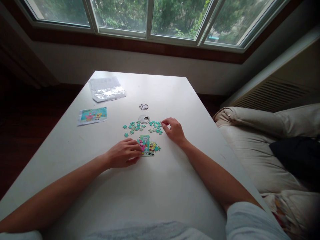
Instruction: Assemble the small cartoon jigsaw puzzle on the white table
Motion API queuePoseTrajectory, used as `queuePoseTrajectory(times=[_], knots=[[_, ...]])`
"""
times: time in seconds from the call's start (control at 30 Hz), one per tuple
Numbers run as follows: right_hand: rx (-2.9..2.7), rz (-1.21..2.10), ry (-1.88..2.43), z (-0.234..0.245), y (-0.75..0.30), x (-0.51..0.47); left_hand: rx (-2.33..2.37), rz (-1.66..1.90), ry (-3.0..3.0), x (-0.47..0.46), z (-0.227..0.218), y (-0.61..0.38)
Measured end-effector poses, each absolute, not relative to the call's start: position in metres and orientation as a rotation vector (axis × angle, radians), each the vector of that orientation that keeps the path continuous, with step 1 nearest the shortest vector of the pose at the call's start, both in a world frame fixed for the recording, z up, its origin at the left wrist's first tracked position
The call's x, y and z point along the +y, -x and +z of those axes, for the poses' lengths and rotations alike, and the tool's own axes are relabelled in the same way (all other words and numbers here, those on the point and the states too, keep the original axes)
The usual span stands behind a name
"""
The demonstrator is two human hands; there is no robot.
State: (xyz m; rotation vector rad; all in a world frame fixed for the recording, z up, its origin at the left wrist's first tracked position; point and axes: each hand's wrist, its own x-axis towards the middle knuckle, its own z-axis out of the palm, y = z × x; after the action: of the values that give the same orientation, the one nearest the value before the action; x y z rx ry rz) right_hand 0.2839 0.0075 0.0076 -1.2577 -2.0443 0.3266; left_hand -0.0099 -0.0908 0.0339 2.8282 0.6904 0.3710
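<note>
A partly joined jigsaw puzzle [145, 150] with cartoon figures in pink, yellow and green lies flat on the white table [160, 193]. My left hand [125, 152] rests at its left edge, fingers stretched out and loosely curved, their tips covering part of that side. Beyond the puzzle, loose turquoise puzzle pieces [135, 126] are scattered in a left group and a right group [156, 126]. At the right group's outer edge, my right hand [175, 131] has thumb and forefinger closed together on a puzzle piece, mostly hidden by the fingertips.
Two round, shiny discs [144, 119] lie behind the pieces. To the left are a small picture card [92, 115] of the cartoon scene and a clear plastic packet [107, 89] over white paper. A beige sofa [240, 153] stands right of the table, with windows [150, 20] behind.
</note>
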Motion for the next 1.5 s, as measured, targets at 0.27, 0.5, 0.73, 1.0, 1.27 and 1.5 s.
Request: queuePoseTrajectory(times=[0.27, 0.5, 0.73, 1.0, 1.27, 1.5], knots=[[-2.236, 0.429, 1.461, 0.01, -0.303, 0.02, 0.69, 0.413, -2.837, -0.091, 0.025, 0.01], [-2.377, 0.538, 1.374, 0.013, -0.302, 0.01, 0.663, 0.405, -2.827, -0.091, 0.025, 0.008], [-2.318, 0.332, 1.232, 0.002, -0.283, 0.001, 0.685, 0.411, -2.835, -0.091, 0.022, 0.008], [-2.503, 0.161, 1.081, -0.004, -0.263, -0.003, 0.708, 0.403, -2.818, -0.093, 0.02, 0.003], [-2.526, 0.218, 1.107, -0.003, -0.264, -0.002, 0.805, 0.418, -2.806, -0.088, 0.02, 0.006], [-2.499, 0.219, 1.238, 0.008, -0.265, -0.007, 0.82, 0.498, -2.797, -0.085, 0.018, 0.009]])
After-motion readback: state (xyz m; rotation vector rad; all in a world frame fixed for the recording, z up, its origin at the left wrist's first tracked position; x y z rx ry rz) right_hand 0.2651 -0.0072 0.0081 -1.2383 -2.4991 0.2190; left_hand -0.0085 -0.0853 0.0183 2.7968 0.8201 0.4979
